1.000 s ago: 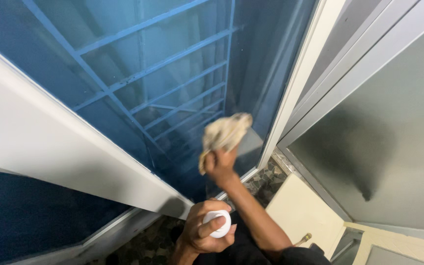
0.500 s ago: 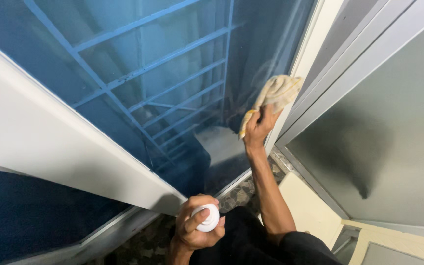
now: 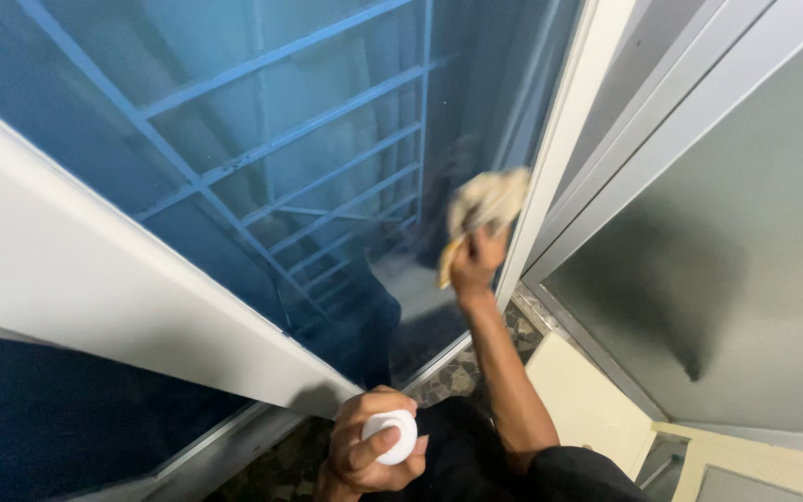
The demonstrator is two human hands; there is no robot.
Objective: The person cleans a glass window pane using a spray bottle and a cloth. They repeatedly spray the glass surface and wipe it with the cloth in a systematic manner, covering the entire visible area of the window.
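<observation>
Pressing a bunched beige cloth (image 3: 485,200) flat against the blue glass pane (image 3: 327,139) beside the white frame (image 3: 564,139), the right hand (image 3: 476,265) clutches it tight — the left hand (image 3: 369,451) wraps a white bottle cap (image 3: 390,435), held low and clear.

Head camera looks steeply down, close along the glass door (image 3: 309,167).

Both forearms are bare, with a dark short sleeve (image 3: 569,469) on the right arm.

Right hand (image 3: 474,268): presses a crumpled beige cloth (image 3: 485,200) to the blue glass pane (image 3: 262,139).
Left hand (image 3: 364,455): grips a white round bottle (image 3: 390,435).
</observation>
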